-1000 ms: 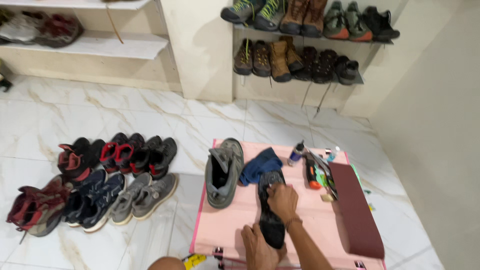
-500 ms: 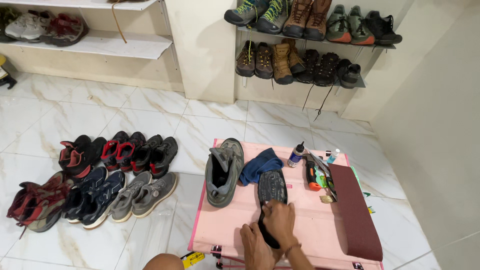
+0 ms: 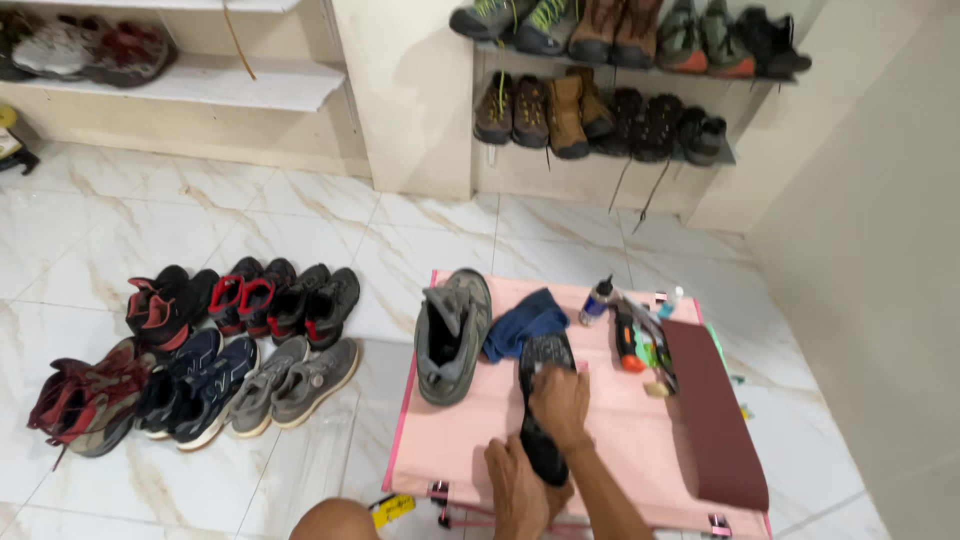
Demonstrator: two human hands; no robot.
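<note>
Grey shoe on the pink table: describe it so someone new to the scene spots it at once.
Find the low pink table on the marble floor, below the wall shoe racks. The grey shoe lies at its left edge, opening up, beside a blue cloth. Unlike the dark shoe next to it, sole up under both hands, it lies untouched, and it is the only grey shoe on the table.

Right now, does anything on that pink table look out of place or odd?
Mostly tidy. One grey shoe lies alone beside the blue cloth, and the dark shoe is turned sole up, held by the left hand and right hand.
</note>
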